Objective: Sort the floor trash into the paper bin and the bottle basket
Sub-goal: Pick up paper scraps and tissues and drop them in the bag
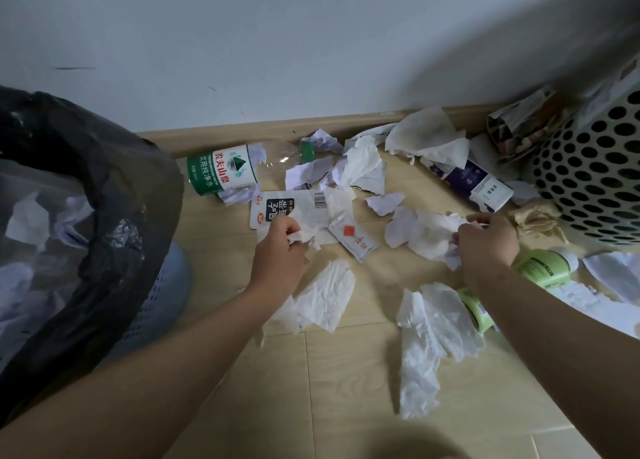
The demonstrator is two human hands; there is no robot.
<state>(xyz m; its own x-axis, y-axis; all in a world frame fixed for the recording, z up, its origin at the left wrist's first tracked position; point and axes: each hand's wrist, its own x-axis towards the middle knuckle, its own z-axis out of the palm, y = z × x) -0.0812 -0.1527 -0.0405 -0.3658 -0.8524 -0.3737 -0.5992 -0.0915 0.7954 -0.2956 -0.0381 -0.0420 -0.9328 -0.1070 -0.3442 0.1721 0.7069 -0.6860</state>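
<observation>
Crumpled white tissues and paper scraps litter the wooden floor (346, 372). My left hand (280, 250) pinches a small white tissue scrap (303, 238) beside a flat printed wrapper (294, 209). My right hand (485, 240) grips a larger crumpled tissue (433, 235). A clear water bottle (239, 167) with a green label lies near the baseboard. Two light green bottles (543, 266) (476, 309) lie by my right forearm. The paper bin with a black bag (104, 188) stands at the left, holding paper. The perforated basket (595, 181) stands at the right.
More tissues (329, 296) (429, 341) lie between my arms. A dark blue carton (478, 181) and a small sachet (353, 238) lie among the scraps. A printed snack bag (523, 126) leans against the basket. The wall (277, 43) closes off the far side.
</observation>
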